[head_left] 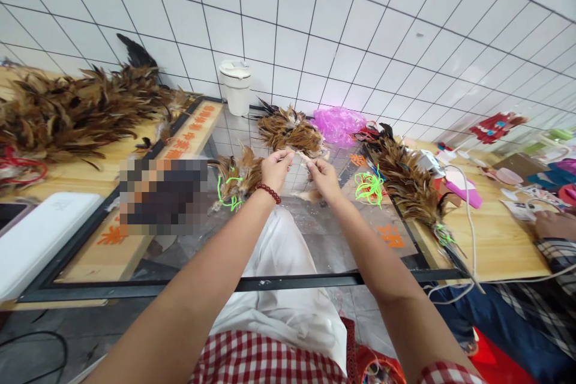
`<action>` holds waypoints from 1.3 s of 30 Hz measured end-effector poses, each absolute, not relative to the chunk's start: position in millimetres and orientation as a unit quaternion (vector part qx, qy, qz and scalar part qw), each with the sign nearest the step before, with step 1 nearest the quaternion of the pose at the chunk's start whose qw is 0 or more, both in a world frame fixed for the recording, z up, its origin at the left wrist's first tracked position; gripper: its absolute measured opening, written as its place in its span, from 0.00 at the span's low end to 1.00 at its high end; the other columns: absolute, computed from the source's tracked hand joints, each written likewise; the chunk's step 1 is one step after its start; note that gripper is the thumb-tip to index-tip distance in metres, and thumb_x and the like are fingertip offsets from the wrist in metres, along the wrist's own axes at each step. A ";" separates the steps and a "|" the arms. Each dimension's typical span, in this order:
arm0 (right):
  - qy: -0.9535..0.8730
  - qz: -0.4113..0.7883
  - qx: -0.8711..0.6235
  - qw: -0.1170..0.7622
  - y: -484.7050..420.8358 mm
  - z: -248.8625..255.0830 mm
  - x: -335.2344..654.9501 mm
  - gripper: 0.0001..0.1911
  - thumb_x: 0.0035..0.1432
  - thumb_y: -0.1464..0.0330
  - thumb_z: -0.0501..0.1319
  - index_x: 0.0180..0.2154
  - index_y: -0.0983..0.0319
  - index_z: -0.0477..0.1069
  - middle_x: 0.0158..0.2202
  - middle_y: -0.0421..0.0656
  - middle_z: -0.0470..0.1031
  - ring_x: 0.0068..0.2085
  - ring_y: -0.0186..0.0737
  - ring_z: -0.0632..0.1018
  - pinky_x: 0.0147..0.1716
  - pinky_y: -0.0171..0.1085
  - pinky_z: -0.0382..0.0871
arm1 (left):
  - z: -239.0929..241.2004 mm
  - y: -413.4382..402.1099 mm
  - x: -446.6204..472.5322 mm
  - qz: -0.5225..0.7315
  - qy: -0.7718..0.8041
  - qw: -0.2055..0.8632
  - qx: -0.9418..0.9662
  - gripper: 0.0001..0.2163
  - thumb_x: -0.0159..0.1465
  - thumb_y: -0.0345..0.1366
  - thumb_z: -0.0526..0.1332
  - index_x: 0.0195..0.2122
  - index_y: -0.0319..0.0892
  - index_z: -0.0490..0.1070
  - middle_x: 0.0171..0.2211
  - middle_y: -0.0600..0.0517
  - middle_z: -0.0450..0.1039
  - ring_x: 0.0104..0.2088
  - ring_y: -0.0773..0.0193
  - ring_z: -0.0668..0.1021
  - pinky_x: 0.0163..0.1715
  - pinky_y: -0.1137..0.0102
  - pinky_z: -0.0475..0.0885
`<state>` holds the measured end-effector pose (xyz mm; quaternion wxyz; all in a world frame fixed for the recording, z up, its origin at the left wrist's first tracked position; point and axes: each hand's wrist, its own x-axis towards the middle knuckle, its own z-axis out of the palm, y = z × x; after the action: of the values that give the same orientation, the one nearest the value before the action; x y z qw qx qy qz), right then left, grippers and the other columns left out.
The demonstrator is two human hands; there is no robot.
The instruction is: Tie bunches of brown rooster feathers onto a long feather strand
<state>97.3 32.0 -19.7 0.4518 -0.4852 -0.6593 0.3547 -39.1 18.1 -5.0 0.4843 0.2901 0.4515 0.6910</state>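
Pinching near each other, left hand (277, 168), right hand (324, 177); grips closed, contents too small to tell; best keep hold light, steady, clear of feathers (290, 131)

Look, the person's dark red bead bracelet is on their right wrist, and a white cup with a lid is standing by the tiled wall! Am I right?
Almost! The head view shows the bead bracelet on the wrist of the left hand, not the right. The white cup with a lid does stand by the tiled wall.
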 end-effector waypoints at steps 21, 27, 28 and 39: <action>-0.677 0.359 -0.467 0.441 17.5 -11.3 88.6 0.16 0.55 0.55 0.57 0.29 0.62 0.70 0.21 0.38 0.72 0.22 0.32 0.69 0.26 0.32 0.63 | -7.2 13.2 -34.5 0.667 0.367 0.584 0.281 0.13 0.44 0.35 0.73 0.32 0.37 0.79 0.24 0.53 0.72 0.22 0.76 0.67 0.23 0.76 0.62; -0.665 0.369 -0.462 0.456 18.4 -13.5 88.3 0.17 0.56 0.53 0.57 0.29 0.61 0.70 0.21 0.37 0.71 0.21 0.31 0.66 0.22 0.31 0.60 | -4.5 8.3 -29.7 0.653 0.319 0.634 0.263 0.13 0.44 0.36 0.73 0.30 0.37 0.77 0.22 0.54 0.70 0.22 0.74 0.68 0.22 0.76 0.64; -0.666 0.368 -0.461 0.456 18.9 -14.7 88.0 0.17 0.56 0.54 0.57 0.29 0.61 0.70 0.21 0.37 0.70 0.21 0.31 0.67 0.22 0.31 0.60 | -4.1 7.8 -29.5 0.651 0.314 0.639 0.261 0.13 0.44 0.36 0.73 0.29 0.37 0.77 0.22 0.54 0.70 0.22 0.74 0.68 0.22 0.76 0.64; -0.695 0.328 -0.451 0.453 17.9 -17.2 88.0 0.19 0.58 0.54 0.56 0.30 0.62 0.72 0.23 0.38 0.71 0.25 0.33 0.68 0.26 0.31 0.62 | -7.9 8.7 -25.5 0.659 0.371 0.584 0.295 0.12 0.43 0.36 0.72 0.29 0.37 0.79 0.22 0.54 0.71 0.22 0.74 0.67 0.24 0.75 0.62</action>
<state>88.0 17.9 -17.2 0.4534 -0.4513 -0.6953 0.3276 -25.5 8.7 -7.9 0.5839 0.2949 0.3708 0.6592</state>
